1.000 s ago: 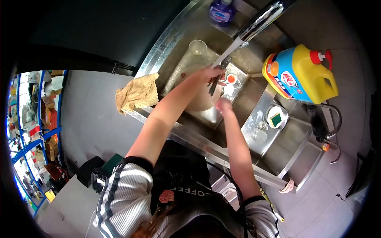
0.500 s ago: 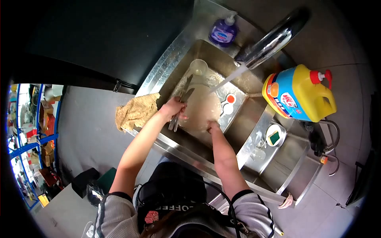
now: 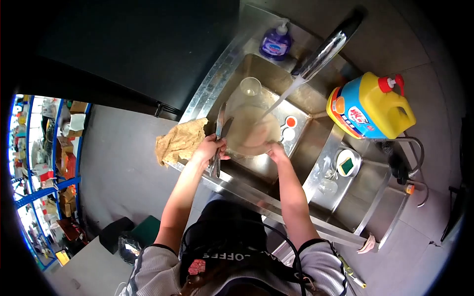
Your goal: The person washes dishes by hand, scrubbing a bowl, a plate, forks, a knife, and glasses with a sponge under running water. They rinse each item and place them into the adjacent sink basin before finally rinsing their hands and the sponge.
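Note:
My left hand (image 3: 211,148) is closed around several metal table knives (image 3: 220,129), their blades pointing away from me over the sink's left side. My right hand (image 3: 276,151) grips the near right rim of a round, see-through bowl (image 3: 242,140). The bowl is raised inside the sink basin (image 3: 284,170), and a pinkish patch shows through its wall. Water runs from the faucet (image 3: 326,52) towards the bowl. Behind it, a clear cup (image 3: 250,86) stands in the basin. Measuring spoons, one red (image 3: 291,122) and one white (image 3: 288,133), lie to the right.
A brown cloth (image 3: 181,140) hangs over the sink's left edge. At the back stands a purple soap bottle (image 3: 275,43). A yellow detergent jug (image 3: 373,106) is on the right, above a second basin holding a white bowl (image 3: 353,172) with a green sponge (image 3: 344,166).
The round bowl has come up and tilted in my right hand, and its cloudy white look has turned clearer. My left hand still holds the knives, now more upright. The camera view has shifted slightly.

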### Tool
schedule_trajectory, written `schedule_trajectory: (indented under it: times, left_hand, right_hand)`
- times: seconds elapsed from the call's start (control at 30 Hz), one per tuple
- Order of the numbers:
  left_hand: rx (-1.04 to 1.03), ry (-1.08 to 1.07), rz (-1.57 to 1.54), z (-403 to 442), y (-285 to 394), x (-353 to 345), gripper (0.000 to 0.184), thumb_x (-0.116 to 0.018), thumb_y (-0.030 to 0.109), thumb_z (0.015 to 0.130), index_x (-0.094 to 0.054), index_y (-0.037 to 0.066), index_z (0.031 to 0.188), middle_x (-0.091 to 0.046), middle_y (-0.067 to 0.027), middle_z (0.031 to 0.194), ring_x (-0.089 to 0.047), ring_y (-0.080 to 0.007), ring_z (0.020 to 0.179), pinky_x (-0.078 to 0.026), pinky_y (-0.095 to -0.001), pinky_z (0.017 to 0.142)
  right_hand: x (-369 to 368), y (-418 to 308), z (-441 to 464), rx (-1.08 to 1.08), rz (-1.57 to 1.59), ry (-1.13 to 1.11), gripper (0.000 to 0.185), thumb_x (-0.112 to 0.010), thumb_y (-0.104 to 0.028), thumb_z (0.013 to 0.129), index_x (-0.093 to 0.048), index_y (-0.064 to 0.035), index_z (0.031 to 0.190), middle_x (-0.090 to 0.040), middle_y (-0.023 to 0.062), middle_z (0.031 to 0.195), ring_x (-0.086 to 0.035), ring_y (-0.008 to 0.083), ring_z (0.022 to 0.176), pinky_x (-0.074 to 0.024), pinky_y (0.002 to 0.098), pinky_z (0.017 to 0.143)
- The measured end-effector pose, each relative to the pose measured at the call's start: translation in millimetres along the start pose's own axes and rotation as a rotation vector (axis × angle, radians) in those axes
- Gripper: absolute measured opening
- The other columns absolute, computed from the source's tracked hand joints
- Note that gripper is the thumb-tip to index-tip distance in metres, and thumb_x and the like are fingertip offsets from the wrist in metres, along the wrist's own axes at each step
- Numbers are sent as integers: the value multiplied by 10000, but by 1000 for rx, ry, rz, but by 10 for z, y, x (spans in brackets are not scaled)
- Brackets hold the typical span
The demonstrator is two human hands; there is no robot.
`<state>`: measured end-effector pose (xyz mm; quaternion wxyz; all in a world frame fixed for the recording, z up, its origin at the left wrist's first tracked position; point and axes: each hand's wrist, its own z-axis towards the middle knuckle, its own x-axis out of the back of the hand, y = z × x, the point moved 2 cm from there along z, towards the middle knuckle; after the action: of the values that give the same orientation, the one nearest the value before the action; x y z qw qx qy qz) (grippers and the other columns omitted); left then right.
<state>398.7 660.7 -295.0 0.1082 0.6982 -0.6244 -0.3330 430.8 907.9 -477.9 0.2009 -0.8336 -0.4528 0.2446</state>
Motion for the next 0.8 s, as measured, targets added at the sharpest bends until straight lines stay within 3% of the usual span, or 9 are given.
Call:
schedule_trajectory:
  times: [0.07, 0.1, 0.3, 0.4, 0.47, 0.57, 0.7, 0.8]
  left_hand:
    - [3, -21, -70, -101, 13, 18, 75, -477, 91, 852, -443, 28, 833, -422, -26, 602, -429, -117, 476, -519, -310, 503]
    - [-11, -20, -78, -160, 34, 33, 83, -483, 98, 852, -447, 29, 822, -421, -24, 601, -430, -116, 479, -516, -306, 502]
    - [-95, -16, -21, -315, 181, 146, 118, -505, 139, 849, -461, 45, 793, -423, -8, 602, -423, -92, 500, -522, -314, 527]
    - [-108, -2, -56, -340, 219, 149, 135, -520, 150, 845, -462, 45, 784, -417, -6, 601, -420, -89, 500, -522, -312, 526]
    - [-94, -6, -57, -361, 240, 143, 137, -526, 150, 843, -467, 42, 783, -417, -7, 600, -416, -92, 487, -522, -309, 523]
    - [-92, -22, -40, -357, 192, 155, 131, -531, 139, 838, -473, 34, 785, -435, -18, 608, -436, -100, 489, -526, -316, 515]
    - [-82, -7, -27, -363, 136, 144, 135, -547, 121, 824, -468, 27, 767, -466, -44, 627, -473, -122, 506, -534, -336, 508]
    - [-82, -25, -19, -400, 107, 136, 124, -544, 130, 827, -474, 35, 788, -471, -35, 630, -479, -122, 521, -527, -336, 512]
  right_hand:
    - [133, -34, -101, 9, 48, -59, 294, -489, 72, 732, -485, 42, 1024, -562, 142, 874, -581, 216, 693, -501, 303, 567]
    - [247, -22, -119, 19, 30, -129, 233, -507, 76, 725, -513, 32, 954, -569, 126, 785, -572, 192, 602, -457, 269, 469]
    - [430, 142, -687, 75, 394, 44, 155, -623, 21, 717, -547, -13, 848, -548, 59, 666, -481, 129, 469, -368, 246, 386]
    - [331, 276, -742, 103, 545, 12, 124, -627, -27, 745, -549, -22, 841, -571, 61, 718, -530, 154, 540, -406, 260, 440]
    - [27, 44, -1017, 205, 665, -28, 164, -594, -27, 769, -545, 4, 923, -591, 85, 844, -575, 163, 724, -465, 259, 606]
    - [15, 54, -860, 166, 691, -165, 224, -567, -17, 782, -529, 22, 999, -583, 100, 953, -561, 181, 880, -454, 270, 759]
    - [-75, 51, -560, 232, 780, -156, 303, -563, 18, 761, -493, 27, 1055, -582, 105, 959, -573, 195, 848, -475, 279, 718]
    - [-85, -184, -701, 313, 637, -143, 324, -546, 49, 757, -479, 21, 1073, -579, 107, 962, -578, 198, 847, -489, 288, 716]
